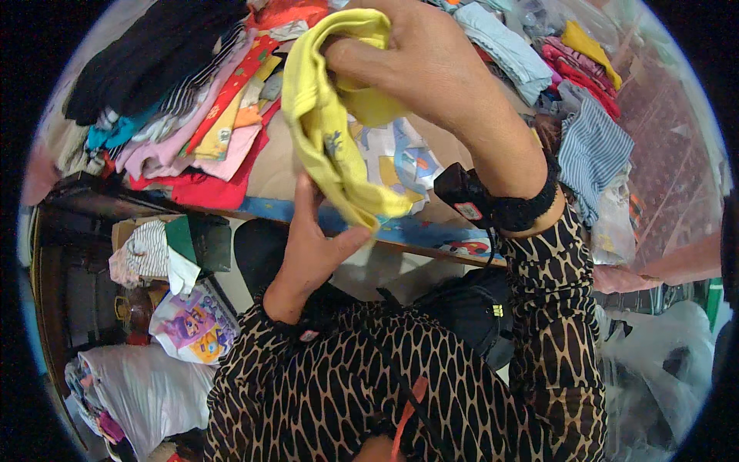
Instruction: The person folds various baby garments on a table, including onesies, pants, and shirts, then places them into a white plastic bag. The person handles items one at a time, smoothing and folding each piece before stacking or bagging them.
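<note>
A yellow fabric garment (332,133) with a small dark print hangs between my two hands above the table. My right hand (398,63) grips its upper part, the fingers partly hidden inside the cloth. Down at its lower edge, my left hand (323,242) pinches the fabric between thumb and fingers. Beneath the garment a white printed cloth (398,156) with blue and yellow shapes lies on the brown table surface (268,167). A black device is strapped to my right wrist.
Piled clothes (202,115) cover the table's left side. Folded pieces, including a blue striped cloth (594,150) and a light blue one (505,52), lie on the right. Below left are a box (127,228) with clothing and a white sack (150,392); clear plastic (658,369) is at lower right.
</note>
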A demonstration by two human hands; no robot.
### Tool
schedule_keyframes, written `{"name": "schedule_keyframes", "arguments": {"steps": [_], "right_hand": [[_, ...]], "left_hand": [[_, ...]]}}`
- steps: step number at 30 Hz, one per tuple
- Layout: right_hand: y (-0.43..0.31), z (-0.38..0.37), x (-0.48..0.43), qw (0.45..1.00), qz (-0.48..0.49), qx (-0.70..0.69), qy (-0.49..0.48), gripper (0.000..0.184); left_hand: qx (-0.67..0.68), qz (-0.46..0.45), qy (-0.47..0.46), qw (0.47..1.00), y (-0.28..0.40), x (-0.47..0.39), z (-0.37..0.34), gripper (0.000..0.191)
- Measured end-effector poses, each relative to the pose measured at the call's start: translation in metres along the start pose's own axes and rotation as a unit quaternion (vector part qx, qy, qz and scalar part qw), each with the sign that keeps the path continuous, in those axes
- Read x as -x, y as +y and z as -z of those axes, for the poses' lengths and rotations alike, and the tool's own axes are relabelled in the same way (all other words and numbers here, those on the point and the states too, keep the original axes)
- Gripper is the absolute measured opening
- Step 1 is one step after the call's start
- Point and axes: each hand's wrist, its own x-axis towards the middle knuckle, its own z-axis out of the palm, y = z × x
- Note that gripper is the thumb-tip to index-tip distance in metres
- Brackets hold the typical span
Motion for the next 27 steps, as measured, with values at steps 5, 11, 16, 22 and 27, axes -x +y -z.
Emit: {"name": "schedule_keyframes", "arguments": {"steps": [5,11,16,22,27], "right_hand": [[-0.033,-0.007,0.001,0.99,0.023,0.131,-0.051,0.035],[-0.019,-0.011,-0.011,0.981,-0.039,0.131,-0.14,0.033],[-0.001,-0.024,0.024,0.946,0.211,0.105,-0.221,0.039],[0.057,-0.029,0.03,0.948,-0.023,-0.162,-0.273,0.053],[0.111,-0.091,0.034,0.924,-0.089,-0.314,-0.197,0.065]], "left_hand": [[-0.006,0.074,0.08,0.994,0.016,0.003,0.02,0.077],[0.028,0.122,0.084,0.989,0.0,0.0,0.05,0.031],[0.276,0.163,0.105,0.941,-0.015,0.009,0.074,0.043],[0.448,0.139,0.098,0.878,-0.008,0.029,0.093,0.046],[0.497,0.121,0.097,0.854,-0.001,0.038,0.098,0.047]]}}
